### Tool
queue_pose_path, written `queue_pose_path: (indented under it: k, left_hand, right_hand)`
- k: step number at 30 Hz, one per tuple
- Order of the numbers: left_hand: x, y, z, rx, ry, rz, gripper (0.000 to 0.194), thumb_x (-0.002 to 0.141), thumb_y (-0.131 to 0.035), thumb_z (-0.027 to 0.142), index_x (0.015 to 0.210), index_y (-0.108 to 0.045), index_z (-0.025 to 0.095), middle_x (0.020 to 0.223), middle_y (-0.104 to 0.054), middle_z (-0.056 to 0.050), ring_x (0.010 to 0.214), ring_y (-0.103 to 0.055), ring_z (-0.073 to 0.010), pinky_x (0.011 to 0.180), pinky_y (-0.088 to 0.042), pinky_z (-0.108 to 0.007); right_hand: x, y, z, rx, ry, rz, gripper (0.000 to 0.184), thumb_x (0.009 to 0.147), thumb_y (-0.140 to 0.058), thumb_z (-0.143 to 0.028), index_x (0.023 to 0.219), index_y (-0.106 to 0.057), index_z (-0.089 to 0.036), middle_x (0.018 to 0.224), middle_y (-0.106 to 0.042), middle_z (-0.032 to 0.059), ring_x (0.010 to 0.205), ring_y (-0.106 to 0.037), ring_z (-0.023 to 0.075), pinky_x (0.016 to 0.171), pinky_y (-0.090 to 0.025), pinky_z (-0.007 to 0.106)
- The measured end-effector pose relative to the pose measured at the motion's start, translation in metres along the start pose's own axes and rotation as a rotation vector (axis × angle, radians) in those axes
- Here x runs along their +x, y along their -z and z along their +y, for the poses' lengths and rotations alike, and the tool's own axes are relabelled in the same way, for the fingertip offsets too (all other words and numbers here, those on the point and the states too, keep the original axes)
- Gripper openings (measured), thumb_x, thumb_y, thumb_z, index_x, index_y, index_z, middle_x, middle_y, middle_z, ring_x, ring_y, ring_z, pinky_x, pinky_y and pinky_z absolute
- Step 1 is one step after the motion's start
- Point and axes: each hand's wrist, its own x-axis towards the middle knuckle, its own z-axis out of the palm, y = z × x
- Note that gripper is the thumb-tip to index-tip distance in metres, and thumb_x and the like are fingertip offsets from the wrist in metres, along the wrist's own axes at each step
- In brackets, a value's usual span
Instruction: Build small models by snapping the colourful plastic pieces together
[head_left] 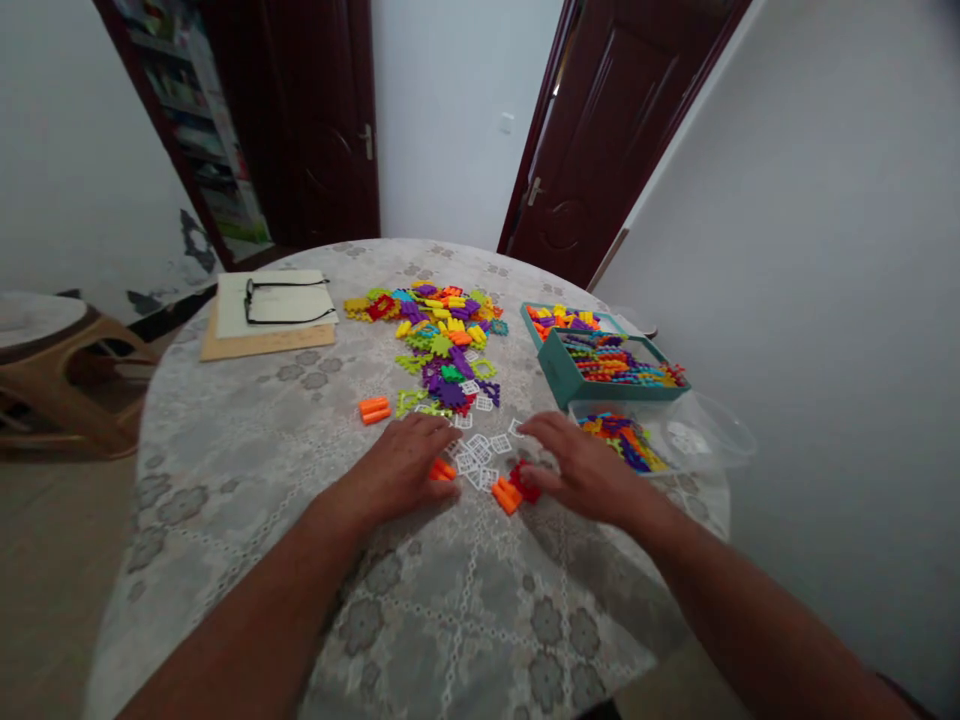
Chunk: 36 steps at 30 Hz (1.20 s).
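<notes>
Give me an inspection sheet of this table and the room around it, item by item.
Surface: patterned tablecloth.
Job's things: white lattice pieces at centre; colourful pile beyond; green boxes and clear container at right.
Clutter: glasses on paper, left side.
Grippers: left hand open beside an orange piece; right hand open, thumb over a red piece; both bare.
Cables: nothing seen.
Surroundings: two dark doors, white walls, brown stool at left.

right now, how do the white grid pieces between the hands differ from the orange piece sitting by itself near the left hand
Colour: the grid pieces are white, the orange piece bright orange.
Shape: the grid pieces look thin with open squares; the orange piece looks chunky, with rounded bars side by side.
Placement: several grid pieces overlap, while the orange piece lies apart.
Both rest on the patterned tablecloth.
</notes>
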Motion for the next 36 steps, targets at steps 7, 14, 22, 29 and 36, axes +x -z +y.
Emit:
queue_pose_path:
  k: [7, 14, 22, 29, 36]
  left_hand:
    - [-0.012, 0.004, -0.005, 0.078, 0.005, -0.023, 0.08, 0.065, -0.09, 0.042, 0.139, -0.063, 0.026, 0.138, -0.065, -0.012, 0.126, -0.057, -0.0357, 0.11, -0.043, -0.05]
    - [-0.006, 0.001, -0.008, 0.106, 0.086, -0.063, 0.03, 0.088, -0.072, 0.031, 0.117, -0.07, 0.023, 0.118, -0.068, -0.01, 0.106, -0.064, -0.0268, 0.091, -0.05, -0.037]
    - [0.001, 0.005, -0.005, 0.129, 0.172, -0.001, 0.027, 0.097, -0.059, 0.03, 0.121, -0.066, 0.02, 0.118, -0.069, -0.012, 0.109, -0.066, -0.0284, 0.09, -0.052, -0.039]
    - [0.001, -0.002, -0.005, 0.084, 0.151, 0.039, 0.039, 0.092, -0.064, 0.026, 0.131, -0.06, 0.018, 0.128, -0.065, -0.015, 0.118, -0.063, -0.0291, 0.097, -0.051, -0.039]
    - [0.002, -0.001, -0.005, 0.076, 0.156, 0.048, 0.031, 0.089, -0.067, 0.024, 0.119, -0.062, 0.018, 0.12, -0.063, -0.012, 0.109, -0.063, -0.0272, 0.091, -0.051, -0.038]
  right_hand:
    - [-0.02, -0.048, -0.036, -0.034, -0.125, -0.125, 0.048, 0.093, -0.07, -0.042, 0.136, -0.059, -0.027, 0.133, -0.058, 0.0144, 0.11, -0.065, 0.0304, 0.092, -0.053, 0.043]
    - [0.016, -0.059, -0.029, 0.028, -0.068, -0.056, 0.019, 0.098, -0.062, -0.03, 0.115, -0.065, -0.021, 0.109, -0.062, 0.0094, 0.101, -0.061, 0.0233, 0.088, -0.048, 0.035]
    - [0.063, -0.079, -0.016, 0.61, -0.229, 0.217, 0.032, 0.094, -0.06, -0.038, 0.121, -0.062, -0.021, 0.092, -0.067, 0.0013, 0.078, -0.061, 0.0177, 0.073, -0.049, 0.03]
    - [0.034, -0.04, -0.005, 0.279, -0.332, 0.179, 0.04, 0.093, -0.058, -0.032, 0.132, -0.058, -0.024, 0.089, -0.068, 0.0005, 0.074, -0.061, 0.0184, 0.072, -0.045, 0.03]
    - [0.027, -0.057, -0.004, 0.016, -0.132, 0.041, 0.03, 0.095, -0.054, -0.019, 0.123, -0.063, -0.019, 0.121, -0.065, 0.0124, 0.111, -0.062, 0.0246, 0.096, -0.046, 0.035]
